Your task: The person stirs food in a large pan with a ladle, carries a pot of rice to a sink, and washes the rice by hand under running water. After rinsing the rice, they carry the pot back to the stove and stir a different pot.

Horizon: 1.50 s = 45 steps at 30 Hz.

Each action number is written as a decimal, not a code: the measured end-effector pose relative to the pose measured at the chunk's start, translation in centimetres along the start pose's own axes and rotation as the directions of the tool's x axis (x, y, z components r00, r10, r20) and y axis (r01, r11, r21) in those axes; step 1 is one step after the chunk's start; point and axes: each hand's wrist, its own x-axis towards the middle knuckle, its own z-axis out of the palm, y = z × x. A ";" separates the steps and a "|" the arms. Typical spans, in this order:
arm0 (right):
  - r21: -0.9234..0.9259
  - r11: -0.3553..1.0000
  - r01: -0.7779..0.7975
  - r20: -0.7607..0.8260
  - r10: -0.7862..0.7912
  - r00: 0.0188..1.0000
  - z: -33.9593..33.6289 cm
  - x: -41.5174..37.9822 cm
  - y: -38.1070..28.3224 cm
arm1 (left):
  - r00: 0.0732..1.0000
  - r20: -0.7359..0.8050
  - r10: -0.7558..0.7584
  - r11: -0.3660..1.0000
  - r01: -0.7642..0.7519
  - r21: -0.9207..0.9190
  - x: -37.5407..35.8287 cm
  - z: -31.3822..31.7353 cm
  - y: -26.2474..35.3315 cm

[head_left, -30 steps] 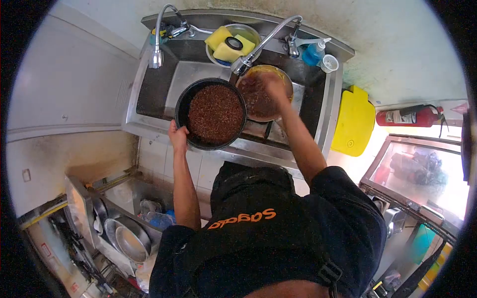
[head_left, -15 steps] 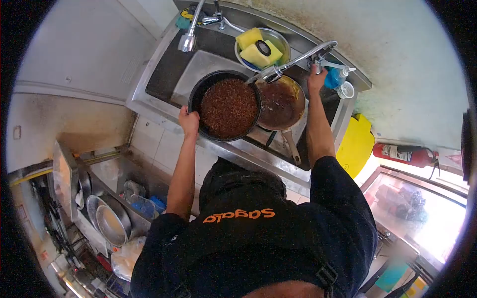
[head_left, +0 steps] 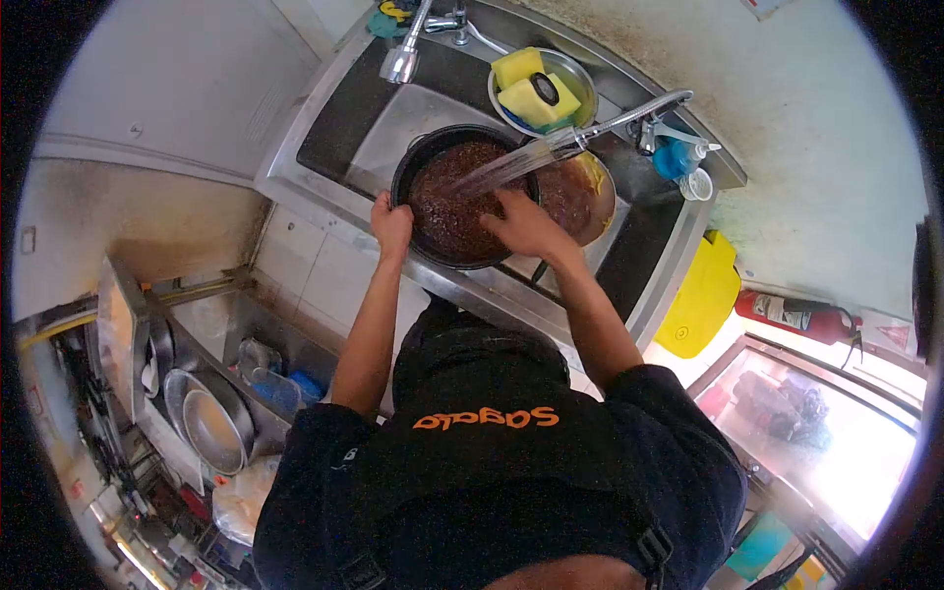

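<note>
A black pot (head_left: 398,182) holding wet reddish-brown grains (head_left: 442,211) sits in the sink. My left hand (head_left: 391,226) is closed on the pot's left rim. Over the right side of the pot, my right hand (head_left: 526,228) reaches in with its fingers apart, their tips at the grains. Water (head_left: 511,165) streams into the pot from the flexible faucet (head_left: 560,145). Right of the pot, partly hidden by it and my right hand, lies a pan (head_left: 590,211) with brown liquid and yellow residue on its edge.
A metal bowl (head_left: 593,96) with yellow sponges (head_left: 536,103) stands behind the pot. A second faucet (head_left: 399,64) hangs at the back left. A blue bottle (head_left: 677,157) and white cup (head_left: 696,185) stand at the right sink edge, near a yellow board (head_left: 696,300).
My right hand has left the faucet handle and moved left into the pot. Water now sprays from the faucet onto the grains. My left hand still grips the rim.
</note>
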 end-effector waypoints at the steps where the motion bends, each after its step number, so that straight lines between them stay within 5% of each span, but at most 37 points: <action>1: -0.233 0.968 -0.091 -0.228 0.037 0.973 2.1 1.8 1.3 | 0.999 0.010 0.036 0.999 -0.036 0.024 0.0 0.0 0.1; 2: -0.425 0.877 -0.223 -0.444 0.012 0.896 3.4 3.5 2.2 | 0.999 0.013 0.041 0.999 -0.041 0.020 -0.1 0.0 0.3; 3: -0.427 0.876 -0.223 -0.449 0.008 0.894 4.0 4.9 2.2 | 0.999 0.013 0.047 0.995 -0.048 0.092 -0.2 0.0 0.5; 5: -0.290 0.883 -0.369 -0.395 0.241 0.887 4.6 7.6 2.4 | 0.998 0.014 0.057 0.985 -0.058 0.161 0.5 -0.2 0.1; 9: -0.146 0.910 -0.389 -0.125 0.373 0.919 4.7 13.6 4.6 | 0.994 0.021 0.108 0.969 -0.110 0.220 1.0 -0.4 -0.6; 11: -0.102 0.994 -0.032 0.014 0.033 0.999 4.7 14.4 4.6 | 0.996 0.028 0.091 0.970 -0.094 0.223 0.8 -0.4 -0.1; 12: -0.105 0.994 -0.034 0.009 0.035 0.999 4.9 14.6 4.6 | 0.998 0.019 0.066 0.989 -0.068 0.129 0.5 -0.5 0.0; 13: -0.212 0.977 0.004 0.165 0.032 0.986 4.8 14.8 4.2 | 0.999 0.014 0.042 0.999 -0.043 0.034 0.5 -0.6 0.1; 17: -0.499 0.853 0.149 0.528 0.163 0.833 3.5 11.3 -0.9 | 0.995 -0.041 0.086 0.988 -0.079 0.135 1.5 -0.7 -2.3; 18: -0.502 0.852 0.150 0.529 0.165 0.833 3.7 10.3 -0.9 | 0.999 -0.029 0.036 0.990 -0.032 0.135 1.1 -0.8 -1.3; 20: -0.495 0.850 -0.180 0.021 0.218 0.976 3.5 8.2 0.0 | 1.000 -0.016 -0.022 0.990 0.024 0.136 0.9 -1.0 -1.6; 24: -0.211 0.897 -0.389 -0.305 0.318 0.898 4.5 10.3 3.1 | 0.995 0.000 0.096 0.971 -0.094 0.222 1.1 -0.6 -1.6; 25: -0.204 0.896 -0.393 -0.310 0.322 0.895 5.5 12.4 6.0 | 0.994 0.030 0.110 0.974 -0.113 0.197 0.9 -0.8 -0.8; 27: 0.084 0.941 -0.328 -0.035 0.332 0.943 7.3 16.3 12.2 | 0.987 0.038 0.156 0.958 -0.160 0.237 -0.3 -1.2 1.7; 28: 0.091 0.939 -0.331 -0.056 0.337 0.940 5.9 15.1 10.0 | 0.978 0.036 0.203 0.942 -0.206 0.265 -0.5 -1.0 2.5; 30: 0.151 0.942 -0.301 0.258 0.256 0.931 2.8 10.7 2.0 | 0.982 0.100 0.162 0.945 -0.183 0.270 0.8 -1.4 0.2; 32: -0.245 0.969 -0.015 0.164 0.056 0.985 3.6 10.5 0.7 | 0.977 0.173 0.124 0.945 -0.170 0.281 1.2 -1.4 0.4; 34: -0.452 0.890 0.065 0.237 0.050 0.970 6.0 8.5 -1.8 | 0.988 0.103 0.114 0.986 -0.125 0.107 -0.1 -1.1 1.7; 35: -0.655 0.751 0.085 0.077 -0.046 0.996 8.5 7.5 -0.8 | 0.980 0.151 0.126 0.985 -0.142 0.100 -0.1 -0.7 1.3; 37: -0.822 0.569 0.025 -0.079 -0.157 0.984 11.2 8.7 1.2 | 0.974 0.226 -0.032 0.990 0.062 -0.124 0.9 -1.0 0.0; 40: -0.782 0.622 -0.042 -0.110 -0.070 0.992 9.5 10.7 2.4 | 0.963 0.270 0.028 0.997 -0.009 -0.073 1.2 -1.4 -0.4; 42: -0.578 0.816 -0.018 -0.032 -0.001 0.999 5.5 12.3 1.5 | 0.961 0.271 0.051 0.997 -0.036 -0.062 1.9 -1.1 -1.1; 45: -0.579 0.815 0.006 0.147 0.098 0.984 7.1 16.5 3.9 | 0.960 0.268 0.082 0.995 -0.063 -0.077 1.3 -1.2 -0.8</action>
